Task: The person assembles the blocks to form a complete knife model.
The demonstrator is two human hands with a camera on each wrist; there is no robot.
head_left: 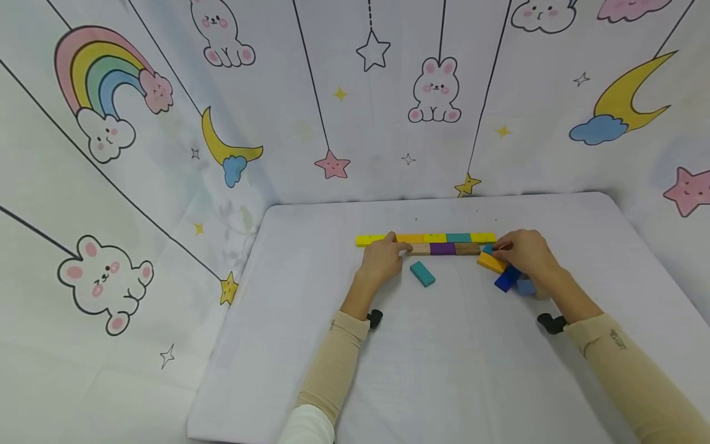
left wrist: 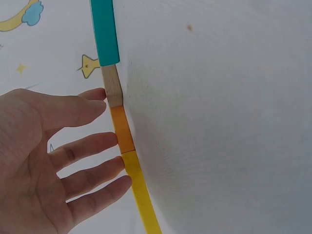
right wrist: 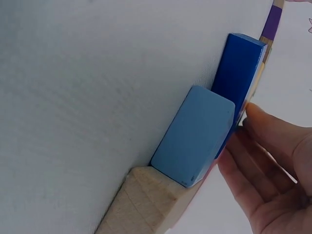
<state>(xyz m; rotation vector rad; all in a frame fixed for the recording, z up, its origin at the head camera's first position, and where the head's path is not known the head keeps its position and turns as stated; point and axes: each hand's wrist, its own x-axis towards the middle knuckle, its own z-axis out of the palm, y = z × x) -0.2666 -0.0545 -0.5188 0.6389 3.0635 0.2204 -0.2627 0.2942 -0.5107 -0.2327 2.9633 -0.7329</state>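
Observation:
A back row of yellow (head_left: 370, 241), orange (head_left: 410, 238) and teal blocks (head_left: 458, 238) runs alongside a front row of light wood (head_left: 420, 249), purple (head_left: 442, 249) and brown blocks (head_left: 468, 249). My left hand (head_left: 381, 259) has its index fingertip at the light wood block's left end; in the left wrist view that hand (left wrist: 73, 151) has extended, spread fingers. At the front row's right end, my right hand (head_left: 527, 253) pinches a small blue block (head_left: 488, 249), partly hidden. The right wrist view shows this hand (right wrist: 273, 170) behind a dark blue block (right wrist: 239, 68).
Below the rows lies a loose teal block (head_left: 423, 274). Orange (head_left: 491, 263), dark blue (head_left: 507, 279) and light blue blocks (head_left: 526, 287) cluster beneath my right hand, with a light wood block (right wrist: 146, 200) beside them. White cloth covers the table (head_left: 444, 370); a patterned curtain stands behind.

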